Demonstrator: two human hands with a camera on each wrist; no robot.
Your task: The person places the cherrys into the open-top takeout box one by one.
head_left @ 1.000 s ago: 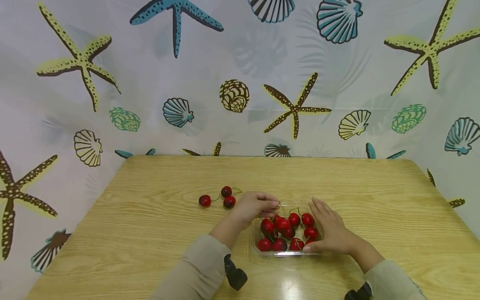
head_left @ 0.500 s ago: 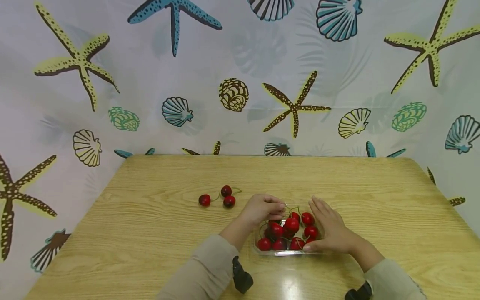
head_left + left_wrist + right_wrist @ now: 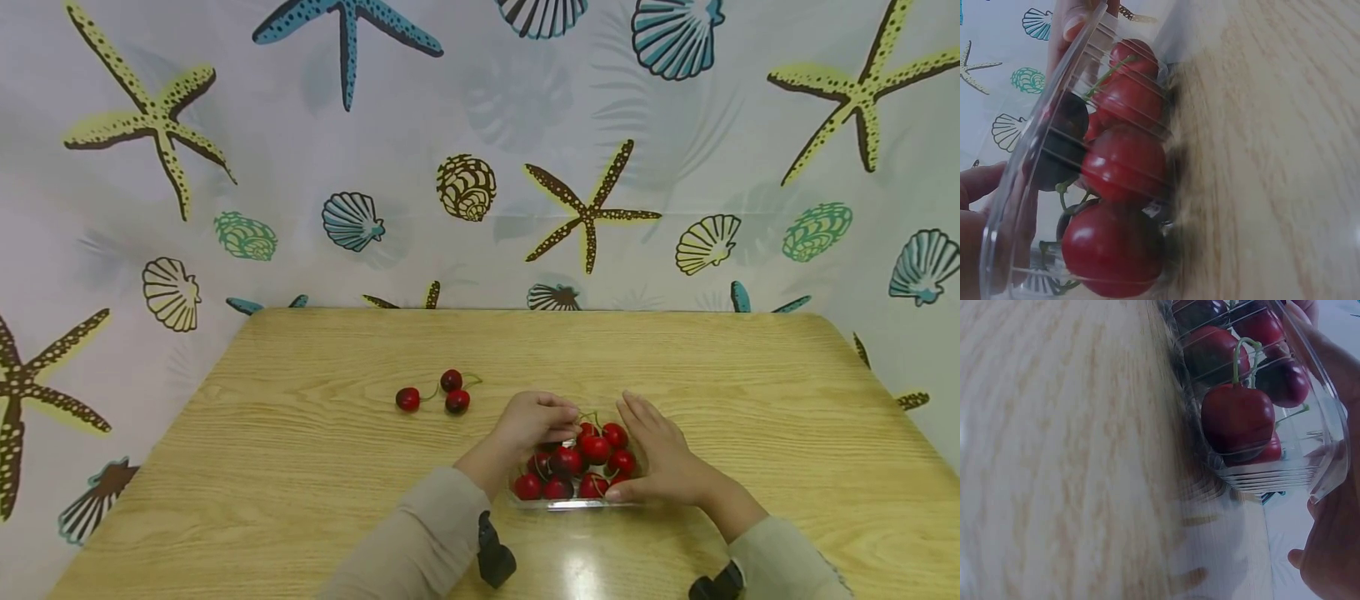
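Note:
A clear plastic container (image 3: 577, 504) full of red cherries (image 3: 557, 487) rests on the table. My left hand (image 3: 534, 419) is over its back left part, thumb and fingertips together at the thin stem of a cherry (image 3: 596, 450) among the upper ones. At the right end, my right hand (image 3: 663, 458) rests against the container, thumb at the front rim and straight fingers toward the back. The left wrist view shows cherries (image 3: 1124, 164) through the clear wall. In the right wrist view, the right hand (image 3: 1335, 531) is beside the container's rim (image 3: 1329, 394).
Three loose cherries (image 3: 457, 402) with stems lie on the wooden table (image 3: 315, 467), to the left of the container and farther back. A patterned cloth (image 3: 405, 217) with starfish and shells hangs behind the table.
My left hand has moved right over the container, and the cherry at its fingertips has shifted right with it. The right hand has stayed at the container's end.

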